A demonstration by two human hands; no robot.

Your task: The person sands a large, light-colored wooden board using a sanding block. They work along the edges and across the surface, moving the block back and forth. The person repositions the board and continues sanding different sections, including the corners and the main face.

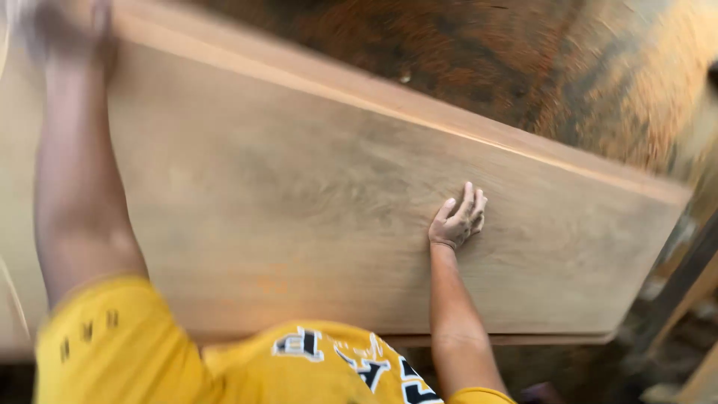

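Pale wooden rectangular board (299,194), right hand (458,221) flat, fingers loosely curled, mid-board; left hand (67,34) at its far corner, grip blurred, unclear

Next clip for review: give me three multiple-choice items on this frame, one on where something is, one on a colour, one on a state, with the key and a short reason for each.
1. Where does the right hand rest?
A. On the flat face of the wooden board
B. On the ground
C. On the yellow shirt

2. What colour are the person's sleeves?
A. Blue
B. Yellow
C. Green

3. How is the right hand set?
A. Gripping a tool
B. Fist raised in the air
C. Loosely curled, holding nothing, pressed to the board

Key:
1 A, the right hand lies on the board's face, right of middle.
2 B, both sleeves at the bottom edge are yellow.
3 C, nothing shows in the curled fingers, which touch the wood.

The left hand, blurred, reaches the board's far upper-left edge.
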